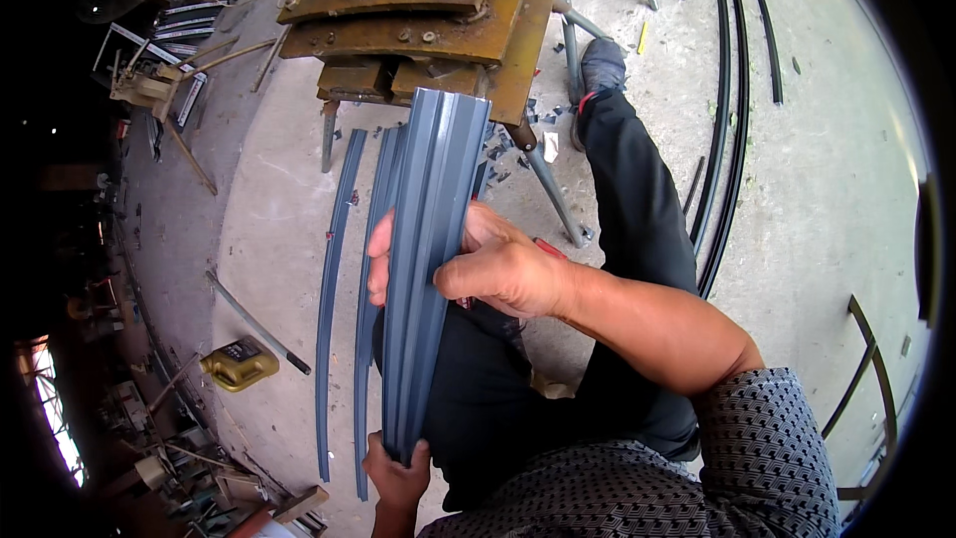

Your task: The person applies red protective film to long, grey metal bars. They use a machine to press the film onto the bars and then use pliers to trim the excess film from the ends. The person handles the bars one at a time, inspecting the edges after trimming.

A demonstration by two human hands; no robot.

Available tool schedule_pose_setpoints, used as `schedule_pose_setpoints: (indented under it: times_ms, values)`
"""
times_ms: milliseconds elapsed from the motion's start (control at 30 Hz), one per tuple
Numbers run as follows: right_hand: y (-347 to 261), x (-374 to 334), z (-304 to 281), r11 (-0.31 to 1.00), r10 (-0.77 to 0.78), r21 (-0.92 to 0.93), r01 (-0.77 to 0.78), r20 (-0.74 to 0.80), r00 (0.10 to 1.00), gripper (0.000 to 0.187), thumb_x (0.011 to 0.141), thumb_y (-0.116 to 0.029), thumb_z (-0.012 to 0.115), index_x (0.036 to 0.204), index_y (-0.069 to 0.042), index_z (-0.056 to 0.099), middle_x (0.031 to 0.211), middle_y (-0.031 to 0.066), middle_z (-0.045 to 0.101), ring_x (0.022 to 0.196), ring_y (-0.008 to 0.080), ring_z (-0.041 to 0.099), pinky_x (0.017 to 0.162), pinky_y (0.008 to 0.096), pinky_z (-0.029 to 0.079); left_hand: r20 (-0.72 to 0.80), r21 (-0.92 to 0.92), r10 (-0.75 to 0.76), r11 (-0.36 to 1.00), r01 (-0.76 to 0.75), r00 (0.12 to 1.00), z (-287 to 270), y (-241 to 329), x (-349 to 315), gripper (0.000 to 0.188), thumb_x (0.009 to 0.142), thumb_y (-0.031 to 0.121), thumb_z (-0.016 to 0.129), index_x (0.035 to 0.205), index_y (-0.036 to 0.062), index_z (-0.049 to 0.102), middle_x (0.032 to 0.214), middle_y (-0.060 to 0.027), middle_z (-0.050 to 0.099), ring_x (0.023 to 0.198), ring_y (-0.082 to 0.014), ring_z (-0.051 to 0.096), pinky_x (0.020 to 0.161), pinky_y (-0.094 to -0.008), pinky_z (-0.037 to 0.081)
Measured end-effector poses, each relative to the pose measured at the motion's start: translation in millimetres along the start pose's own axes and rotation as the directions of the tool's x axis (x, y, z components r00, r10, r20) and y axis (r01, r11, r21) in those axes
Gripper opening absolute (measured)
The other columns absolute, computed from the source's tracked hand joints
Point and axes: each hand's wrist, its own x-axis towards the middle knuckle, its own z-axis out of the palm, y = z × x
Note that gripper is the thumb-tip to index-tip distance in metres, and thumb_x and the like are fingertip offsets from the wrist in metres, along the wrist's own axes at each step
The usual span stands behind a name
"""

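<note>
Both hands gripping a bundle of grey strips [430, 239], held upright over the lap.
Right hand [503, 269] wrapped round the bundle mid-length, left hand [396, 473] closed on its near end; far end reaching up toward rusty machine [418, 10]. Two more curved grey strips [327, 309] lying on concrete floor [269, 239] to the left, yellow tool [237, 364] further left.

On the concrete floor to the person's left lies a small yellow device [239, 364], boxy with rounded corners, its top carrying a dark panel like a little screen; what it shows is too small to tell. I can make out no packages, labels or signs anywhere in the cluttered workshop.
</note>
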Motion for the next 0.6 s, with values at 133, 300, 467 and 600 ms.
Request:
schedule_pose_setpoints:
  times_ms: [133, 300, 467, 600]
  values:
    - [-3.3, -1.8, 1.0, 0.987, -0.037, -0.157, 0.036, -0.005, 0.999, 0.052, 0.082, 0.003, 0.055, 0.134, 0.002, 0.054, 0.117, 0.0133, 0.067, 0.114, 0.0228, 0.064, 0.104, 0.0384, 0.049, 0.038, 0.010, 0.119, 0.993, -0.119, 0.992, 2.7, -14.1, 6.1, 0.055, 0.086, 0.036, 0.081, 0.110, -0.0044, 0.054, 0.080, -0.0234, 0.065, 0.073, -0.0415, 0.071, 0.066, -0.0448, 0.056]
    - [-4.5, -3.9, 5.8, 0.977, -0.050, -0.210, 0.041, -0.036, 0.998, 0.051, 0.083, 0.004, 0.054, 0.135, 0.001, 0.052, 0.117, 0.0125, 0.066, 0.114, 0.0220, 0.064, 0.103, 0.0376, 0.050, 0.067, -0.069, 0.091, 0.994, -0.087, 0.994, 5.2, -19.2, 6.9, 0.046, 0.090, 0.033, 0.071, 0.109, -0.0044, 0.052, 0.080, -0.0198, 0.063, 0.073, -0.0339, 0.066, 0.068, -0.0433, 0.053]
    - [-3.7, -4.8, 3.3, 0.974, -0.050, -0.221, 0.041, -0.038, 0.998, 0.052, 0.083, 0.006, 0.053, 0.134, 0.001, 0.051, 0.117, 0.0121, 0.065, 0.114, 0.0216, 0.064, 0.101, 0.0378, 0.050, 0.057, -0.063, 0.101, 0.993, -0.097, 0.993, 5.2, -15.8, 7.3, 0.052, 0.091, 0.038, 0.070, 0.112, -0.0056, 0.052, 0.081, -0.0198, 0.064, 0.074, -0.0334, 0.067, 0.068, -0.0435, 0.053]
    - [-8.7, -4.9, 4.2, 0.982, -0.036, -0.188, 0.029, -0.035, 0.999, 0.049, 0.082, 0.007, 0.052, 0.131, 0.000, 0.054, 0.116, 0.0118, 0.066, 0.113, 0.0213, 0.064, 0.101, 0.0378, 0.051, 0.028, 0.023, 0.109, 0.994, -0.109, 0.994, 9.0, -31.8, 2.3, 0.072, 0.088, 0.052, 0.077, 0.121, -0.0089, 0.055, 0.083, -0.0243, 0.067, 0.076, -0.0430, 0.072, 0.067, -0.0470, 0.056]
